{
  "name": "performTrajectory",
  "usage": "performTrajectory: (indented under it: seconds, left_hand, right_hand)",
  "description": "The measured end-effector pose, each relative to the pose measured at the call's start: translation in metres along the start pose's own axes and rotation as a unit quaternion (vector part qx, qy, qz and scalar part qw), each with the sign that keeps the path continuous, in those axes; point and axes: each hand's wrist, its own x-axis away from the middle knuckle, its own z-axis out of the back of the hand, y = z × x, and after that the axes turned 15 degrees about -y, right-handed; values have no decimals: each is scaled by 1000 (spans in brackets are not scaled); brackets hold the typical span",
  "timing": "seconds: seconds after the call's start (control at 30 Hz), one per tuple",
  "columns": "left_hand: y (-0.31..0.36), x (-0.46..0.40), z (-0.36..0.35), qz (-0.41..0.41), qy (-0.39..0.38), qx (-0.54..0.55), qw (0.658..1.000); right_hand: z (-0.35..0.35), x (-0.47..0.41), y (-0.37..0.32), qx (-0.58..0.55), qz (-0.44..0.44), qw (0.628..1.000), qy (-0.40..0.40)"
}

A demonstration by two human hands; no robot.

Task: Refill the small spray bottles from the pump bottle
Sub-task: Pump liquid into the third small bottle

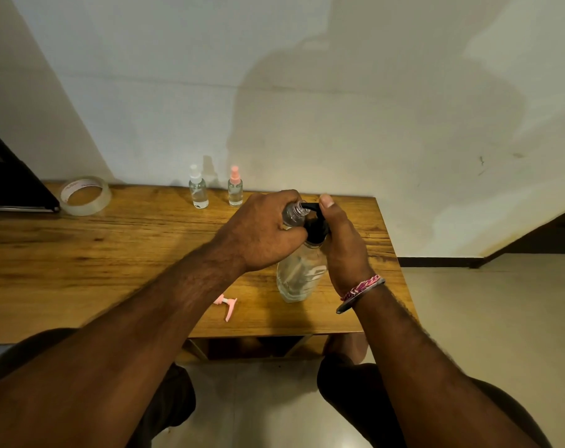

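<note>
I judged two capped spray bottles [198, 190] by the wall done, while my left hand [261, 231] gripped an uncapped third at the pump bottle [298, 276] nozzle, right hand [340, 244] clasping the pump.

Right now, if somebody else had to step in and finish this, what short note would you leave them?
Left hand holds an uncapped small bottle, mouth at the black pump spout.
Right hand is on the pump bottle, thumb on the pump head.
Its pink sprayer lies loose on the table.
Two capped spray bottles, white-topped and pink-topped, stand by the wall; both appear to hold liquid.
Left: finish filling, refit the sprayer.
</note>
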Motion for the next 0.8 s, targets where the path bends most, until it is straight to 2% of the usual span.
performTrajectory:
  seconds: [0.23,0.67,0.8]
  left_hand:
    - [0,0,1,3,-1,2,1000]
    - [-1,-1,-1,2,3,13,1000]
    - [-2,0,-1,4,0,5,1000]
  right_hand:
    - [2,0,2,-12,15,999,-35]
    - [-4,-2,8,-23,1,999,37]
    - [-2,-4,9,-25,7,999,36]
